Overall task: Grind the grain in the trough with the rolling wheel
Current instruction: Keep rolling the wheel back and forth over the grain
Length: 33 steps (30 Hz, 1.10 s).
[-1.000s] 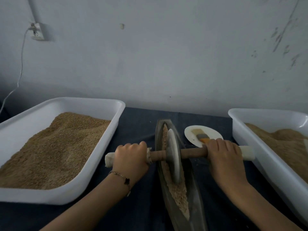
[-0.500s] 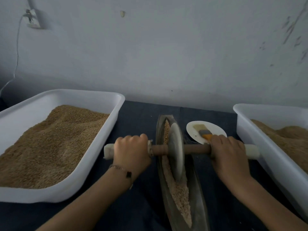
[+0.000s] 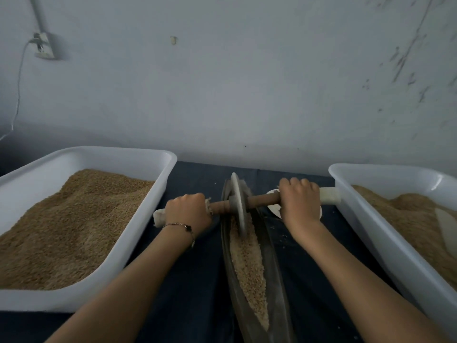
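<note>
Trough [image 3: 277, 280] on dark cloth [image 3: 197, 280], pale wall [image 3: 247, 82]

Glossy white plastic tubs [image 3: 138, 219], dull metal trough [image 3: 277, 280], wooden axle [image 3: 262, 200].

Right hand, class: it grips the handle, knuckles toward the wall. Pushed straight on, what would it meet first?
Probably the small white plate lying just beyond and under the right hand; height above it is unclear.

Both arms reached forward — the left hand [image 3: 187, 211] and right hand [image 3: 300, 202] each curled knuckles-up in a tight grip.
</note>
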{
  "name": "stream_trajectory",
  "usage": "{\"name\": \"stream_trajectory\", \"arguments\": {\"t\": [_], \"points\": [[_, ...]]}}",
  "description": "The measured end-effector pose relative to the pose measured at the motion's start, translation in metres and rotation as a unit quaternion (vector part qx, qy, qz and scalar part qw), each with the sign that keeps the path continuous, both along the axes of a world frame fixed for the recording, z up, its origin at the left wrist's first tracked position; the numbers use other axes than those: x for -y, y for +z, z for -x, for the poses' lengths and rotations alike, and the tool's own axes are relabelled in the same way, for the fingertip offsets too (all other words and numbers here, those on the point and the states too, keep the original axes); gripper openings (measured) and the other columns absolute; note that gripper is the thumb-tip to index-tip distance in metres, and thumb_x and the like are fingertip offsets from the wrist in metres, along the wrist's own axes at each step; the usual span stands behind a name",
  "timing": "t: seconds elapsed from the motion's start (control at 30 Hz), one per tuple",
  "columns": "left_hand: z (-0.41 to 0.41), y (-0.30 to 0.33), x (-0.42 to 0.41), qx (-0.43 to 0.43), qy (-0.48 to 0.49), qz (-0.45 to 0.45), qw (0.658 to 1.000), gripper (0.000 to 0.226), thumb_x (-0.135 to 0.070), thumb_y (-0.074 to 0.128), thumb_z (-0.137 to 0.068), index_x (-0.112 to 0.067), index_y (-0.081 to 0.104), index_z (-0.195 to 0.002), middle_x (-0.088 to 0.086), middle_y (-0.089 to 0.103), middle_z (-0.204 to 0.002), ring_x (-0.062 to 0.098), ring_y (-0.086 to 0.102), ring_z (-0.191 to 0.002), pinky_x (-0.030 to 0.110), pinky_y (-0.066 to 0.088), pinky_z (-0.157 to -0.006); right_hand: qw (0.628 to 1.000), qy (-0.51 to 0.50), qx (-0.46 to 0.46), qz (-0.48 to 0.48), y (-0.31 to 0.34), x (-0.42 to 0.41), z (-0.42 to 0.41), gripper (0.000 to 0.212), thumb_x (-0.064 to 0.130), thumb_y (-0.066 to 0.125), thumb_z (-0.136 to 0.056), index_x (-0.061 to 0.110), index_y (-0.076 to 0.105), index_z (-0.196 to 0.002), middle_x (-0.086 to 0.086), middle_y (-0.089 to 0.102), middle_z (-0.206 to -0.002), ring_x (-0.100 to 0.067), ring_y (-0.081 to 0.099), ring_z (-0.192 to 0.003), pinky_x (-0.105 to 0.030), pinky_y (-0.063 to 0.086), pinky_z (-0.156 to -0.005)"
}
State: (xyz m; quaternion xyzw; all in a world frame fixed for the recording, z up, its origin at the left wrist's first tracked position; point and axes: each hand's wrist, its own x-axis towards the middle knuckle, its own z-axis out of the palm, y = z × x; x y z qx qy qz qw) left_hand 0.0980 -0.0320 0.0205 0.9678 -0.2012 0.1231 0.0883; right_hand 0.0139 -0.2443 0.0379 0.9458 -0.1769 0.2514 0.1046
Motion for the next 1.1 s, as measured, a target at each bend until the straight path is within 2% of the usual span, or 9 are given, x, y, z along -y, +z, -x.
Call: {"name": "stream_trajectory", "arguments": {"t": [0.17,0.27,0.4,0.5,0.6,0.73,0.87,0.97,1.1], "points": [[0.034,0.01,-0.019,-0.028,-0.05,-0.034,0.998,0.019,-0.036,0.051,-0.089,-0.024,0.042,-0.078,-0.006,0.054,-0.076,0.01,0.044,-0.059,0.028,0.032,-0.055,0.999,0.044,-0.019,0.003,0.003,-0.006,0.037,0.023,0.016,0.06,-0.087,0.018,0.052,-0.108,-0.001,0.058,-0.107,-0.022,0.052,-0.103,-0.034,0.036,-0.091],[0.071,0.007,-0.031,0.054,-0.071,-0.055,0.995,0.021,-0.032,0.054,-0.087,-0.026,0.035,-0.081,-0.01,0.05,-0.077,0.009,0.042,-0.065,0.026,0.031,-0.063,0.997,0.079,-0.02,-0.013,-0.006,-0.006,0.084,0.023,0.02,0.065,-0.083,0.021,0.057,-0.105,0.004,0.06,-0.098,-0.02,0.055,-0.094,-0.034,0.036,-0.082],[0.119,0.009,-0.046,0.197,-0.131,-0.033,0.971,0.039,-0.02,0.084,-0.048,-0.018,0.05,-0.066,-0.002,0.053,-0.057,0.018,0.05,-0.049,0.028,0.035,-0.05,0.993,0.106,0.019,-0.04,-0.013,-0.009,0.135,0.044,0.0,0.084,-0.047,0.019,0.053,-0.074,0.004,0.051,-0.067,-0.021,0.051,-0.061,-0.032,0.035,-0.059],[0.129,0.01,-0.052,0.211,-0.14,-0.001,0.968,0.043,-0.014,0.085,-0.036,-0.016,0.049,-0.058,-0.002,0.048,-0.048,0.019,0.046,-0.04,0.029,0.035,-0.043,0.994,0.108,0.029,-0.015,-0.007,-0.011,0.149,0.046,-0.003,0.083,-0.044,0.019,0.052,-0.07,0.005,0.049,-0.063,-0.021,0.05,-0.057,-0.03,0.03,-0.059],[0.122,0.002,-0.051,0.176,-0.145,0.005,0.974,0.041,-0.017,0.083,-0.044,-0.019,0.045,-0.058,-0.005,0.047,-0.047,0.015,0.043,-0.039,0.026,0.031,-0.043,0.992,0.121,0.043,-0.002,-0.006,-0.01,0.145,0.048,-0.004,0.083,-0.038,0.018,0.052,-0.067,0.003,0.049,-0.06,-0.023,0.05,-0.055,-0.03,0.028,-0.058],[0.086,-0.005,-0.043,0.077,-0.071,-0.036,0.994,0.024,-0.035,0.053,-0.084,-0.027,0.034,-0.071,-0.011,0.043,-0.064,0.009,0.041,-0.056,0.025,0.025,-0.051,0.989,0.133,0.066,0.014,-0.005,-0.011,0.113,0.039,0.001,0.086,-0.044,0.011,0.056,-0.068,-0.004,0.055,-0.06,-0.024,0.052,-0.055,-0.033,0.037,-0.052],[0.045,-0.003,-0.03,-0.016,-0.055,-0.014,0.998,0.018,-0.04,0.053,-0.083,-0.029,0.044,-0.073,-0.01,0.053,-0.07,0.009,0.051,-0.06,0.026,0.036,-0.051,0.993,0.102,0.067,0.005,-0.009,-0.005,0.064,0.021,0.006,0.079,-0.066,0.01,0.06,-0.073,-0.007,0.062,-0.07,-0.028,0.058,-0.067,-0.038,0.045,-0.065],[0.021,0.007,-0.019,-0.063,-0.047,-0.019,0.997,0.017,-0.04,0.056,-0.082,-0.027,0.049,-0.072,-0.008,0.058,-0.074,0.011,0.056,-0.065,0.027,0.045,-0.059,0.997,0.072,0.014,0.012,0.0,0.006,0.029,0.012,0.014,0.067,-0.08,0.015,0.057,-0.085,-0.003,0.063,-0.086,-0.024,0.057,-0.083,-0.034,0.038,-0.074],[0.002,0.011,-0.01,-0.089,-0.018,-0.027,0.995,0.013,-0.035,0.056,-0.085,-0.022,0.054,-0.084,-0.002,0.06,-0.084,0.019,0.059,-0.077,0.032,0.051,-0.072,0.998,0.054,-0.018,0.035,0.012,0.008,0.002,0.008,0.019,0.061,-0.085,0.017,0.054,-0.088,-0.002,0.062,-0.09,-0.025,0.056,-0.088,-0.033,0.034,-0.073]]}}
